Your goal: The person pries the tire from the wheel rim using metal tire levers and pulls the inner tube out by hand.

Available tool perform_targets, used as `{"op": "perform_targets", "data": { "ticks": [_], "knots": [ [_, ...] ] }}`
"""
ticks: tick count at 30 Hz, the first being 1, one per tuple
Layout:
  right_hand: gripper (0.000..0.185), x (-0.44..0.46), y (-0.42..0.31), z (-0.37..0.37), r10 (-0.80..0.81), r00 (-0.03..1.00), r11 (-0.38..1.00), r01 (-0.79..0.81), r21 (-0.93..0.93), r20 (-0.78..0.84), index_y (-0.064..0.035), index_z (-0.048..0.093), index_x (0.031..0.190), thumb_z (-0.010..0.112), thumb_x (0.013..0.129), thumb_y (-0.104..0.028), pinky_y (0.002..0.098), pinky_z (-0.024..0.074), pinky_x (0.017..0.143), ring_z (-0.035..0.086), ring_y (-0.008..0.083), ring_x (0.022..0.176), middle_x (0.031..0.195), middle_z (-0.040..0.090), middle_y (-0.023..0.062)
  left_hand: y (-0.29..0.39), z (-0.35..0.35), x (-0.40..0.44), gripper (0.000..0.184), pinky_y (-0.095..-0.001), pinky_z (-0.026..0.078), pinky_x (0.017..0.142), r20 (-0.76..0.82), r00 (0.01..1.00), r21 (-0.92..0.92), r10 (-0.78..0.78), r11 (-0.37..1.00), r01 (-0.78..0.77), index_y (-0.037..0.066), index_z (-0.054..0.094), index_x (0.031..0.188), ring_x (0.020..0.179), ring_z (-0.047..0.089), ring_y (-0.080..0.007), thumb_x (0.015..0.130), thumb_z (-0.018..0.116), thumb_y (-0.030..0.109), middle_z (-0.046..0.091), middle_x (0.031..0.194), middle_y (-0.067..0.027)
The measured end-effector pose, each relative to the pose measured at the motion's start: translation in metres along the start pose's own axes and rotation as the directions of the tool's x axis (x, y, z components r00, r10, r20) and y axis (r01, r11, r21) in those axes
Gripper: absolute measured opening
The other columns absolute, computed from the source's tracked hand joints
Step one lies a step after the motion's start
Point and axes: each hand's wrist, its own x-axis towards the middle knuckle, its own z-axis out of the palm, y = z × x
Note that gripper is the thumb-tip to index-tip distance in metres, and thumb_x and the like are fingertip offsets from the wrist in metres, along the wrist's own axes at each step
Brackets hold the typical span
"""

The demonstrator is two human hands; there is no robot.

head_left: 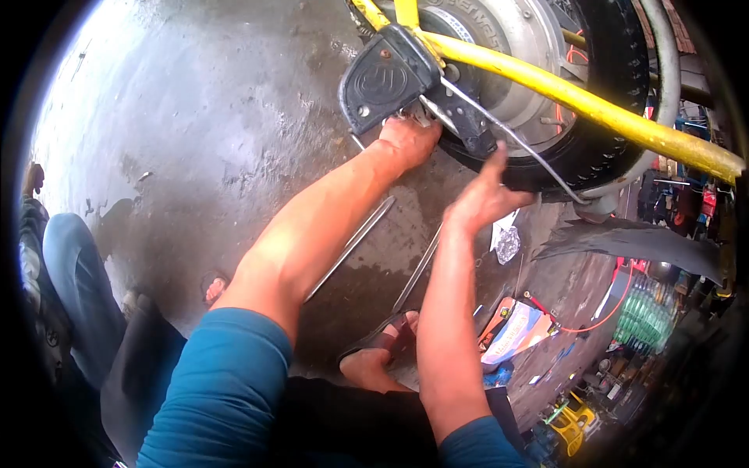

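My left hand (411, 139) reaches in under a black plastic cover (388, 72) beside the wheel. Its fingers are mostly hidden there, so what they touch cannot be made out. My right hand (485, 199) is near the lower edge of the black tyre (624, 93), fingers spread, with nothing seen in it. A yellow frame tube (577, 95) crosses in front of the wheel's grey hub (499, 47). A thin metal rod (515, 140) runs from the cover down to the right. A black bracket (470, 125) lies between the hands.
Two metal bars (351, 248) (419, 269) lie on the wet floor between my arms. At the right are a colourful box (516, 331), green bottles (644, 316), an orange hose (601, 321) and a black flap (632, 242). Another person's jeans (78, 288) show at the left.
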Motion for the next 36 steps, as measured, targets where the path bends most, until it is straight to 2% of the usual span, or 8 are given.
{"op": "perform_targets", "data": {
  "ticks": [5,11,16,22,24,27,31,36],
  "knots": [
    [0.058,0.018,0.012,0.006,-0.256,0.963,0.959,0.241,0.151,0.085,0.0148,0.043,0.119,0.073,0.078,-0.013,0.0367,0.0460,0.093,0.056,0.0265,0.106,0.122,0.053,0.0244,0.007,-0.030,-0.009,0.062,-0.0523,0.031,0.110,0.119,0.992,-0.026,-0.047,0.998,0.050,-0.005,0.040,0.135,0.131,0.039,-0.0437,0.082,0.058,0.022,0.044,0.136,-0.0296],
    [0.051,0.006,-0.001,-0.010,-0.188,0.951,0.952,0.115,0.282,0.244,0.0103,0.044,0.122,0.060,0.075,0.002,0.0363,0.0438,0.097,0.055,0.0260,0.108,0.122,0.053,0.0193,0.036,-0.056,-0.033,0.052,-0.0464,0.043,0.097,0.123,0.986,-0.032,0.116,0.993,-0.113,0.001,0.060,0.117,0.108,0.061,-0.0338,0.073,0.065,0.028,0.065,0.113,-0.0203],
    [0.055,0.004,0.011,-0.009,-0.146,0.917,0.919,-0.014,0.394,0.372,0.0070,0.042,0.127,0.060,0.075,0.003,0.0364,0.0422,0.099,0.054,0.0250,0.111,0.125,0.052,0.0168,0.046,-0.015,-0.023,0.039,-0.0479,0.042,0.097,-0.226,0.908,-0.120,0.352,0.915,-0.385,0.005,0.067,0.104,0.108,0.059,-0.0345,0.071,0.064,0.026,0.063,0.115,-0.0178],
    [0.057,-0.006,0.042,0.006,0.025,0.872,0.880,-0.251,0.404,0.489,0.0062,0.042,0.129,0.069,0.080,-0.004,0.0365,0.0421,0.098,0.054,0.0237,0.111,0.129,0.051,0.0137,0.028,-0.039,-0.029,0.041,-0.0453,0.045,0.095,-0.007,0.986,-0.042,0.168,0.985,-0.168,0.013,0.064,0.115,0.111,0.058,-0.0341,0.076,0.065,0.028,0.064,0.115,-0.0134],
    [0.061,-0.008,0.047,0.015,-0.023,0.952,0.937,-0.086,0.339,0.304,0.0091,0.039,0.127,0.073,0.081,-0.013,0.0377,0.0423,0.097,0.055,0.0258,0.108,0.125,0.052,0.0195,0.016,-0.051,-0.029,0.060,-0.0481,0.036,0.106,0.164,0.985,-0.161,0.059,0.986,-0.033,-0.004,0.044,0.132,0.117,0.052,-0.0459,0.082,0.058,0.026,0.046,0.130,-0.0339],
    [0.067,-0.002,0.008,0.003,0.023,1.000,0.999,-0.023,-0.036,-0.005,0.0124,0.035,0.123,0.075,0.080,-0.020,0.0402,0.0439,0.096,0.055,0.0294,0.107,0.120,0.049,0.0277,0.004,-0.020,-0.011,0.066,-0.0511,0.024,0.112,0.149,0.989,0.029,0.005,1.000,-0.010,-0.003,0.037,0.138,0.127,0.038,-0.0529,0.085,0.056,0.031,0.040,0.138,-0.0323],
    [0.064,0.014,0.016,0.001,-0.328,0.943,0.942,0.331,-0.059,0.060,0.0138,0.035,0.121,0.073,0.080,-0.016,0.0410,0.0452,0.095,0.055,0.0326,0.109,0.119,0.048,0.0280,0.005,-0.022,-0.012,0.064,-0.0504,0.019,0.115,0.096,0.995,-0.069,-0.021,0.997,0.028,-0.002,0.041,0.136,0.126,0.041,-0.0503,0.084,0.057,0.032,0.043,0.138,-0.0286],
    [0.058,0.006,0.011,-0.002,-0.215,0.957,0.968,0.182,0.171,0.196,0.0130,0.034,0.123,0.065,0.077,-0.006,0.0396,0.0429,0.098,0.053,0.0298,0.111,0.123,0.048,0.0254,0.024,-0.045,-0.020,0.045,-0.0421,0.047,0.093,0.133,0.988,-0.048,0.077,0.996,-0.072,0.003,0.061,0.115,0.106,0.062,-0.0347,0.075,0.060,0.024,0.066,0.106,-0.0212]
  ]
}}
